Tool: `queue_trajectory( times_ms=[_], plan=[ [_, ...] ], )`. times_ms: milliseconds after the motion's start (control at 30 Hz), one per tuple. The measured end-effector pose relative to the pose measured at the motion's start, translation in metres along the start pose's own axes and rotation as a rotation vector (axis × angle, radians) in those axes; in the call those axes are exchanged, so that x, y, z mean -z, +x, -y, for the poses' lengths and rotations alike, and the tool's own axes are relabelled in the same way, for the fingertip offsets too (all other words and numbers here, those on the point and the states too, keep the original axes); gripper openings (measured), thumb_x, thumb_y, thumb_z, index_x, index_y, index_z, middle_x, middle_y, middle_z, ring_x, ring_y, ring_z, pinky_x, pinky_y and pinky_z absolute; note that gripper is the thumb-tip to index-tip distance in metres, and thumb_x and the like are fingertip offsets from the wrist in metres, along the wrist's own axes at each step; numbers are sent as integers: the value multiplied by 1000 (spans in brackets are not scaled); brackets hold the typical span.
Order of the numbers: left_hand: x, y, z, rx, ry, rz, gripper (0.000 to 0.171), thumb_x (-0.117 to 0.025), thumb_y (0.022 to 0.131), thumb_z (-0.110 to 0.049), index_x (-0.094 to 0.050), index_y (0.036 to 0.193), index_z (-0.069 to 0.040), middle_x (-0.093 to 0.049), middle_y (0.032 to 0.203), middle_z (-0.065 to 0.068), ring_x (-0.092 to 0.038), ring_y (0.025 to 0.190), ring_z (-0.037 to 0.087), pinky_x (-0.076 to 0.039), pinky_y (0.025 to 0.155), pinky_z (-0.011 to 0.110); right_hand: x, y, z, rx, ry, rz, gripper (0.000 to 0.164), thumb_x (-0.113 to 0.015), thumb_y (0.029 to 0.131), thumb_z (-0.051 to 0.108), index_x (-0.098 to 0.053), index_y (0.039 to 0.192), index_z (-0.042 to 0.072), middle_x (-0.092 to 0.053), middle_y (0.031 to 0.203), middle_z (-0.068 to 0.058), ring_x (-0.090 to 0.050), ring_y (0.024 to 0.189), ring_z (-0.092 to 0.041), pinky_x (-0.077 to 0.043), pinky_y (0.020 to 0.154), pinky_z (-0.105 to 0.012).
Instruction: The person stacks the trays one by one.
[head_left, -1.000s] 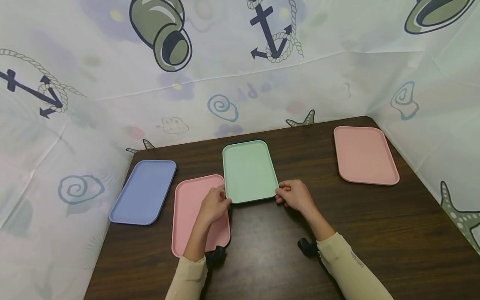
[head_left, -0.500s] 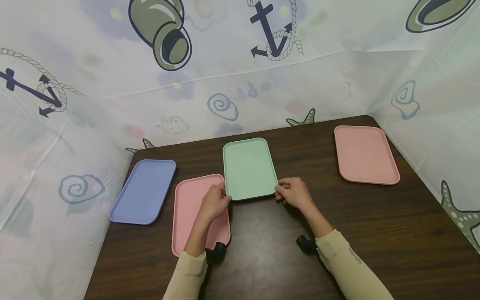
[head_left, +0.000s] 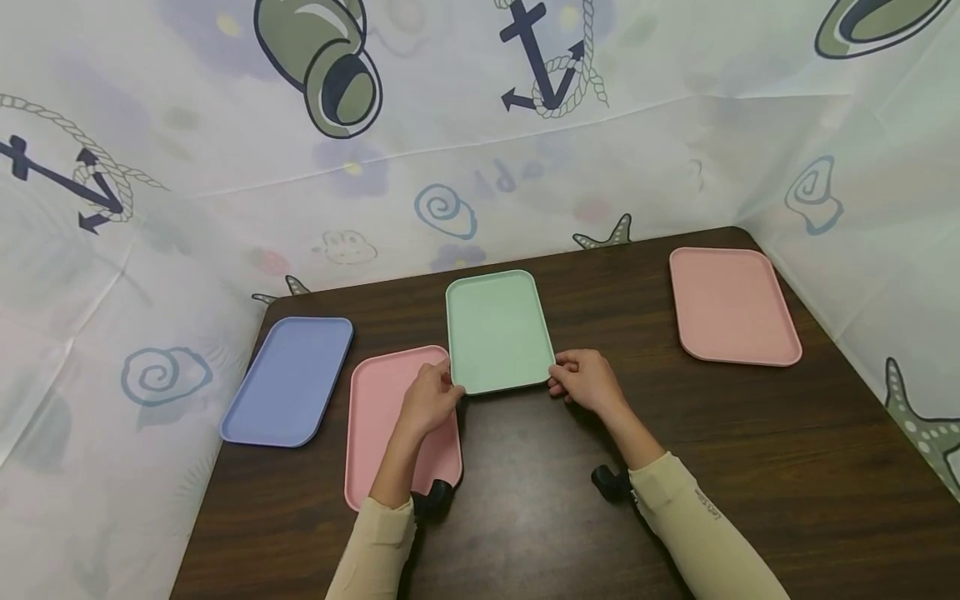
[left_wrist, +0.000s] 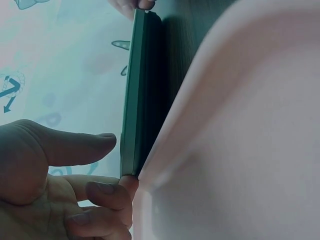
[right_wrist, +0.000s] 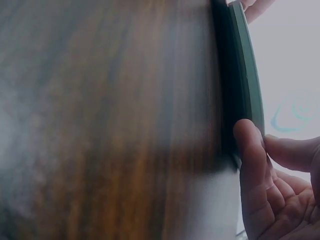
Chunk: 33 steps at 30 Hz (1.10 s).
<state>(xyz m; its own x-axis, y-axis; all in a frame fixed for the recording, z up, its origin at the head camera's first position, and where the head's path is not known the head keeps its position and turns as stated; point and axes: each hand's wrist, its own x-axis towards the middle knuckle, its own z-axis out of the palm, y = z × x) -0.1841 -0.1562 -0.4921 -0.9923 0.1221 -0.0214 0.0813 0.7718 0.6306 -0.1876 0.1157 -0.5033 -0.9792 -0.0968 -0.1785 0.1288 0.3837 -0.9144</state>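
A green rectangular tray [head_left: 501, 333] lies near the middle of the dark wooden table, at its far side. My left hand [head_left: 429, 402] holds the tray's near left corner, above a pink tray [head_left: 375, 417]. In the left wrist view, the thumb is at the green tray's [left_wrist: 130, 115] upper side and fingertips touch its end. At the near right corner, my right hand [head_left: 591, 383] pinches the rim. The right wrist view shows the right hand's [right_wrist: 280, 175] thumb and index finger on either side of the edge. Fingertips under the tray are partly hidden.
A blue tray [head_left: 288, 382] lies at the left table edge, and another pink tray [head_left: 735, 307] at the far right. Patterned cloth [head_left: 465, 125] hangs behind and at both sides of the table [head_left: 525, 500].
The green tray has shifted slightly away from me, with both hands following it. A dark strip behind its far edge no longer shows. The other trays stay put.
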Motion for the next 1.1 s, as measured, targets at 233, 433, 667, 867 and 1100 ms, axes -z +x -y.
queue_trajectory(
  times_ms=[233,433,667,867,1100],
  plan=[
    [1,0,-3,9,7,-3,36,-65,86,-12,-63,120,0,-54,91,11,-51,82,24,-42,68,39,0,1,1,-14,-9,9,34,-62,96,11,-60,125,-7,-73,86,-13,-72,73,-21,-56,60,-33],
    [2,-2,-2,30,-3,9,53,-66,88,-16,-54,137,1,-54,94,11,-51,84,23,-42,70,39,-1,1,-1,-17,-2,12,37,-62,96,11,-58,129,-6,-73,86,-13,-72,73,-22,-56,60,-33],
    [5,-6,-2,0,-30,12,58,-66,91,-19,-47,143,0,-57,102,15,-54,92,26,-45,76,44,0,-2,1,-23,6,9,43,-63,95,12,-55,134,-4,-73,86,-13,-72,72,-21,-56,60,-34],
    [9,-15,-7,-14,-31,24,52,-63,93,-21,-52,139,1,-60,110,16,-55,101,28,-45,83,49,0,-8,6,-27,-34,-12,49,-63,95,15,-51,139,-3,-74,86,-10,-71,70,-20,-55,59,-32],
    [23,-47,-6,63,-55,9,59,-63,96,-28,-45,145,0,-58,122,12,-55,73,17,-46,65,35,-1,-19,14,-43,-112,-63,42,-64,95,23,-59,133,6,-72,79,-3,-68,64,-20,-50,52,-30]
  ],
)
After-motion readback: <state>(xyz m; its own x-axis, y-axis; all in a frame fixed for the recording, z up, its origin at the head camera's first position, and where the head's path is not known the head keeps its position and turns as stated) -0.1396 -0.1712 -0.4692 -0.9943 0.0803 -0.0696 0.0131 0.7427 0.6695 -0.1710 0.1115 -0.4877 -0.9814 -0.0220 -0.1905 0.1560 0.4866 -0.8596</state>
